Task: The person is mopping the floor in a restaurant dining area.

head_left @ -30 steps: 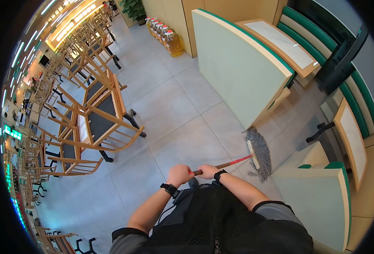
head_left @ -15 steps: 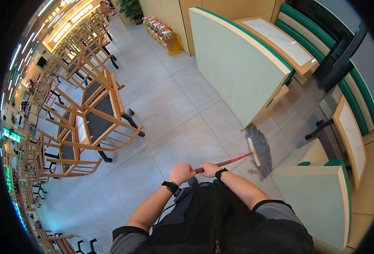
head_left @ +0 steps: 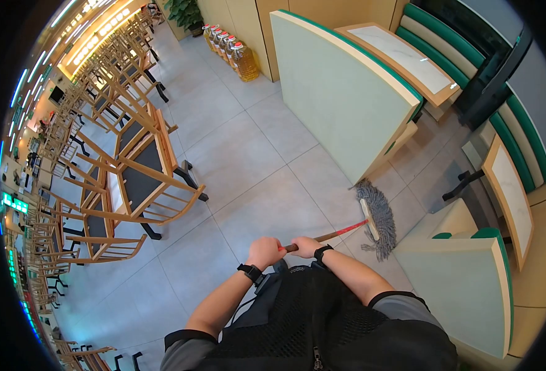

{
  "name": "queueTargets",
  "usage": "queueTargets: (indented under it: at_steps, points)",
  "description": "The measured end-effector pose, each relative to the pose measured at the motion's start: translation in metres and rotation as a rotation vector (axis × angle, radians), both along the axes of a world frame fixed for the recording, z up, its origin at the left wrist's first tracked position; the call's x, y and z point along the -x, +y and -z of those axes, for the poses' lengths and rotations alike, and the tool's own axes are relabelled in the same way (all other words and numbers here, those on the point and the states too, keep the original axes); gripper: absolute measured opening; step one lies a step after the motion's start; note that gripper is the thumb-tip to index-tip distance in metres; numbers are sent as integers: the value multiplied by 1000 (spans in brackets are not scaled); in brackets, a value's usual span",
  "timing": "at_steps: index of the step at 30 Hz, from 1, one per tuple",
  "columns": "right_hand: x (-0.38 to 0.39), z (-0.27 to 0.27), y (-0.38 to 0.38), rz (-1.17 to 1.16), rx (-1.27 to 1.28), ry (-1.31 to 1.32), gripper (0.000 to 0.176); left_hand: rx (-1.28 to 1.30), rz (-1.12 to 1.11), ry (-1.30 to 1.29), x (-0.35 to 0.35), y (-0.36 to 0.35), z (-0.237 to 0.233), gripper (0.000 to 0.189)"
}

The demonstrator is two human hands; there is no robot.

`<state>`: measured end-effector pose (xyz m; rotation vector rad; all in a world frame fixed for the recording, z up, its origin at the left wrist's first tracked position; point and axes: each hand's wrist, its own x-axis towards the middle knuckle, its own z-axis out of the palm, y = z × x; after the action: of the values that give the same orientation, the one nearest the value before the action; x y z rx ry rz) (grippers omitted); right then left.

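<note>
A mop with a red and brown handle [head_left: 345, 230] reaches from my body out to the right. Its grey string head [head_left: 380, 221] lies on the tiled floor, between the ends of two pale green booth partitions. My left hand [head_left: 265, 253] is wrapped round the top end of the handle. Just to its right, my right hand [head_left: 306, 247] grips the same handle a little lower down. Both wrists carry black bands.
Wooden chairs [head_left: 143, 164] rest on tables at the left. A tall partition [head_left: 341, 93] stands ahead, a lower one [head_left: 458, 278] at the right. Booth tables [head_left: 509, 198] lie beyond. Large oil bottles [head_left: 244, 62] line the far wall near a plant [head_left: 185, 13].
The view has shifted slightly, so the booths and chairs sit a little further left. Both hands keep their hold on the handle, and the mop head stays beside the partition end.
</note>
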<state>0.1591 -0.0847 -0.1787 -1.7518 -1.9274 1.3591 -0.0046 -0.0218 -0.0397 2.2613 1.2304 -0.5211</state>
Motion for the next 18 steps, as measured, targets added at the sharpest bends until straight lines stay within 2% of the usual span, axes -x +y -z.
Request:
queueTargets:
  at_steps: [18]
  points:
    - [1,7,-1,-26,41,20,28,9,-7,-15,3,-3,1,26]
